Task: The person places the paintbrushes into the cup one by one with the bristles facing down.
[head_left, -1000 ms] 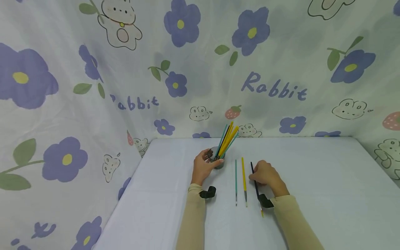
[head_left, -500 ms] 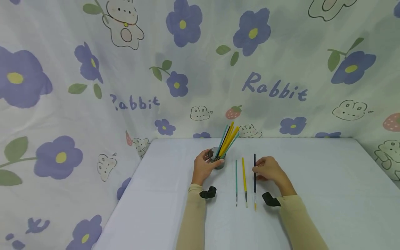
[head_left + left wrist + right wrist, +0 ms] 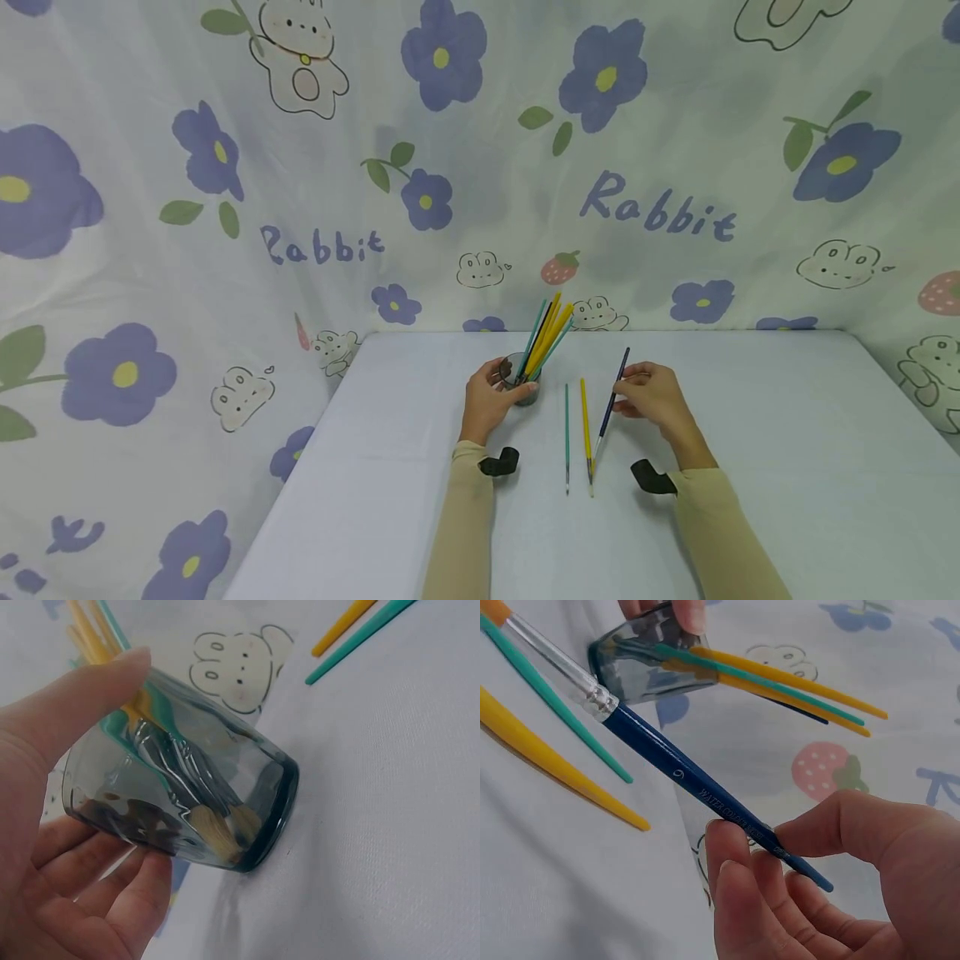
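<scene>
- Head view, right hand [image 3: 652, 396]: thumb and fingers pinch a navy watercolour brush [image 3: 705, 786] near its handle end; bristle end angles down, to the hand's left.
- Changed: half a second ago this brush lay straight; now it slants, lower end over or against the yellow brush [image 3: 585, 408], contact not discernible.
- Meaning, as judged: navy brush lifted from the row; two remain lying.
- Immediately left of right hand: yellow brush, then green brush [image 3: 567, 425], both unmoved on white tabletop [image 3: 375, 500].
- Left hand [image 3: 487, 404]: curled round glass tumbler [image 3: 240, 761] of leaning brushes [image 3: 552, 335], grip unchanged.
</scene>
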The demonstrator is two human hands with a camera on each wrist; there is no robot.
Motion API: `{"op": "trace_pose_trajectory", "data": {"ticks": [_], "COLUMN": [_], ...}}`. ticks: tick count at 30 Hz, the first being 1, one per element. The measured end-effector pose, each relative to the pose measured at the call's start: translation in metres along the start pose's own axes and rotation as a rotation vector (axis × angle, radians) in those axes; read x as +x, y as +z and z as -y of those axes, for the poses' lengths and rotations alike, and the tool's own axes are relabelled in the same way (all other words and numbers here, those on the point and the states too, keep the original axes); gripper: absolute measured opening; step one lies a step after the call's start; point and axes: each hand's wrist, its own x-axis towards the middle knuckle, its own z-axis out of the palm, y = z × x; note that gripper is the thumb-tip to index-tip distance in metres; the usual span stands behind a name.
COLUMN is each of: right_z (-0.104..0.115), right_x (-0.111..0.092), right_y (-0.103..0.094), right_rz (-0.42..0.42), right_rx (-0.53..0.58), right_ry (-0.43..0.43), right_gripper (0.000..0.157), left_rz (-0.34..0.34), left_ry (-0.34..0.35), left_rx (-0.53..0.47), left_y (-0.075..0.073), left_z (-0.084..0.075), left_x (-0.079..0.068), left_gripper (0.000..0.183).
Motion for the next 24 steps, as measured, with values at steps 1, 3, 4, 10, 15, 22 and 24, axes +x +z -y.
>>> {"op": "trace_pose_trajectory", "data": {"ticks": [1,3,4,10,15,22,24], "right_z": [0.001,0.002,0.002,0.008,0.012,0.015,0.016], "right_x": [0.000,-0.001,-0.001,-0.003,0.000,0.002,0.002], "right_y": [0.000,0.000,0.000,0.000,-0.003,-0.008,-0.009], "right_rz": [-0.008,-0.020,-0.027,-0.081,-0.111,-0.157,-0.158], "right_rx": [0.000,0.007,0.013,0.101,0.180,0.267,0.275], "right_ry": [0.000,-0.003,-0.003,0.020,0.011,0.011,0.004], "right_gripper": [0.039,0.040,0.040,0.043,0.040,0.031,0.030], "left_rz": [0.000,0.001,0.001,0.001,-0.010,-0.002,-0.006], "left_ry": [-0.001,-0.003,-0.004,-0.005,-0.011,-0.013,-0.015], "left_rx": [0.002,0.004,0.006,0.005,0.003,0.010,0.008], "left_y": [0.000,0.000,0.000,-0.001,-0.002,0.003,0.004], "left_z": [0.000,0.000,0.000,0.000,-0.002,-0.002,-0.002], "left_x": [0.000,0.001,0.001,0.001,0.002,0.004,0.004], "left_gripper": [0.081,0.082,0.082,0.082,0.081,0.082,0.083]}}
